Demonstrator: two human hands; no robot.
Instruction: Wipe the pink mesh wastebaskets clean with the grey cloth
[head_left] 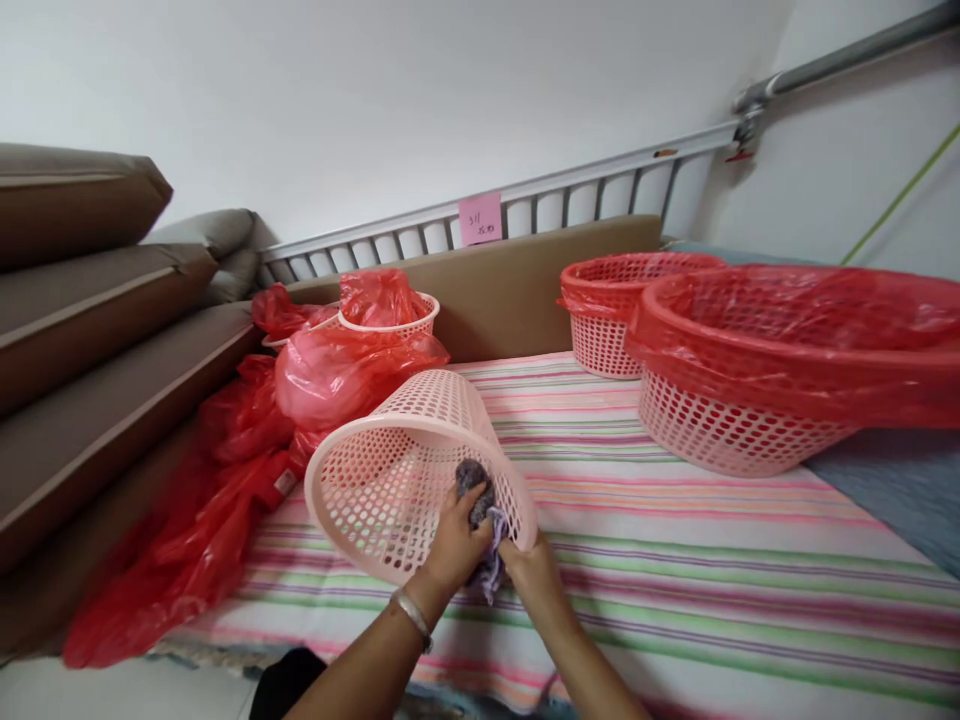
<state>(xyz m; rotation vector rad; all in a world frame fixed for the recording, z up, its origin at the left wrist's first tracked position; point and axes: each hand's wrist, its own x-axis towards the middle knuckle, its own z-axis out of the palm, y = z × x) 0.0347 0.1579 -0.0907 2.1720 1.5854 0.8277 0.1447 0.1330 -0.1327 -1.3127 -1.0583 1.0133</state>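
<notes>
A pale pink perforated plastic basket (420, 425) lies tipped on its side, its mouth turned toward me. My left hand (452, 545) reaches to the right part of the mouth, fingers closed on a bunched cloth (474, 484) of grey textured fabric with a lilac stringy part (491, 560). This cloth presses against the basket's inner wall and hangs past the lower rim. At the right side of the rim, my right hand (531, 572) is closed around the edge, close beside the lilac part. Some of its fingers are hidden, and whether they also pinch the cloth is unclear.
Red plastic bags (225, 480) and another basket (425, 318) lie at left, beside stacked brown cushions (105, 300). Two red-lined baskets, one smaller (600, 335) and one large (720, 425), stand at right on the striped sheet (720, 580). Behind runs a radiator (577, 205) with a pink note (480, 219).
</notes>
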